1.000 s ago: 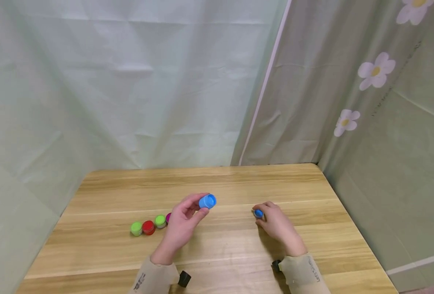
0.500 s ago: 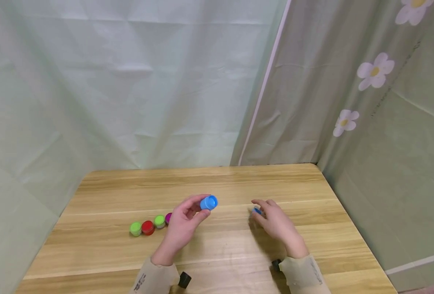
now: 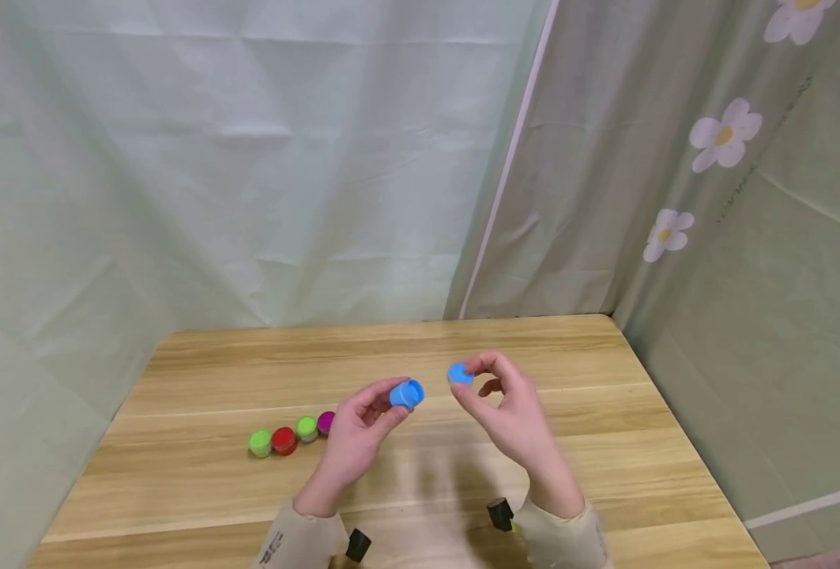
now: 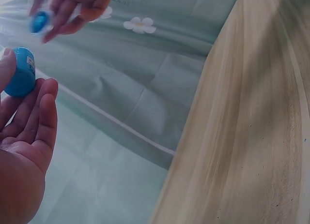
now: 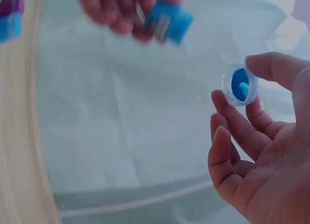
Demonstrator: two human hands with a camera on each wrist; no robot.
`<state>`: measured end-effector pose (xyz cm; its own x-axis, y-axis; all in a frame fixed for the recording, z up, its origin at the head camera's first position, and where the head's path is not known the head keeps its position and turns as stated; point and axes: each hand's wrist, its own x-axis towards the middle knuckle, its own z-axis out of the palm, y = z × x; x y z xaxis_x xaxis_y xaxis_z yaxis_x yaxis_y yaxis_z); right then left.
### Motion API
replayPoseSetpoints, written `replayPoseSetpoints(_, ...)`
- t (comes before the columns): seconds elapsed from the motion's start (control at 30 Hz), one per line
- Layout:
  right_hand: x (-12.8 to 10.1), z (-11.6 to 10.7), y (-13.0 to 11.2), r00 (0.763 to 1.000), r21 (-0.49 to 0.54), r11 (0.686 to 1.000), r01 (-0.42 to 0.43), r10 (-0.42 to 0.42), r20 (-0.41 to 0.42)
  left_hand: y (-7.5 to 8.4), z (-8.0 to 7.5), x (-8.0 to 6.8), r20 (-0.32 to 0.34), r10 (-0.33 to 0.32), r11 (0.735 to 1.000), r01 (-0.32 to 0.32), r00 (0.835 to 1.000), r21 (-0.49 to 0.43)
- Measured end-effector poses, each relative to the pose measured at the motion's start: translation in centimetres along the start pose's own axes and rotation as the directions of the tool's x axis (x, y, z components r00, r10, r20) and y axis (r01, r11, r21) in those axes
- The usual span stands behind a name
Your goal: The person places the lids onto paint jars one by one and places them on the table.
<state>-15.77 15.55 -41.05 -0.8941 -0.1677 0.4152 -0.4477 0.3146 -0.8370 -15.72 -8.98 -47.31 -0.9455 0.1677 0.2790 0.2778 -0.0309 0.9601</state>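
My left hand (image 3: 348, 442) holds a small blue paint pot (image 3: 402, 393) between thumb and fingers, tilted so that its uncovered mouth faces right. A small label shows on the pot's side in the left wrist view. To its right, raised above the table, my right hand (image 3: 517, 415) pinches a round lid (image 3: 458, 374) between thumb and fingertips. Seen in the right wrist view, the lid (image 5: 239, 86) has a clear ridged rim and a blue inside with a lighter blue blob. A short gap separates lid and pot.
Left of my left hand, a row of small lidded pots stands on the wooden table (image 3: 199, 506): a light green pot (image 3: 260, 443), a red pot (image 3: 284, 441), another green pot (image 3: 307, 428) and a purple pot (image 3: 325, 422). A pale curtain (image 3: 306, 158) hangs behind the table.
My right hand has lifted the lid off the table and brought it up and left, closer to the pot. The left hand with the pot has hardly moved.
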Motion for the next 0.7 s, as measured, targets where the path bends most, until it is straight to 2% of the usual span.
replayPoseSetpoints(0.1,-0.2,0.7,-0.5,0.996,0.007,0.998,0.069,-0.069,0.061,0.0,0.2,-0.1,0.004,0.003,1.0,-0.003,1.0,-0.001)
replayPoseSetpoints(0.2,-0.4,1.2,-0.5,0.989,-0.014,0.995,0.103,-0.101,0.108,0.1,0.3,-0.1,0.0,0.013,1.0,-0.013,1.0,-0.006)
replayPoseSetpoints(0.47,-0.5,1.5,-0.5,0.985,0.02,0.992,0.123,-0.124,0.124,0.3,0.4,-0.2,-0.009,0.049,0.999,-0.049,0.999,0.0)
replayPoseSetpoints(0.7,-0.4,1.4,-0.9,0.974,-0.043,0.986,0.159,-0.15,0.168,0.6,0.4,-0.3,-0.003,0.03,0.999,-0.03,1.0,0.02)
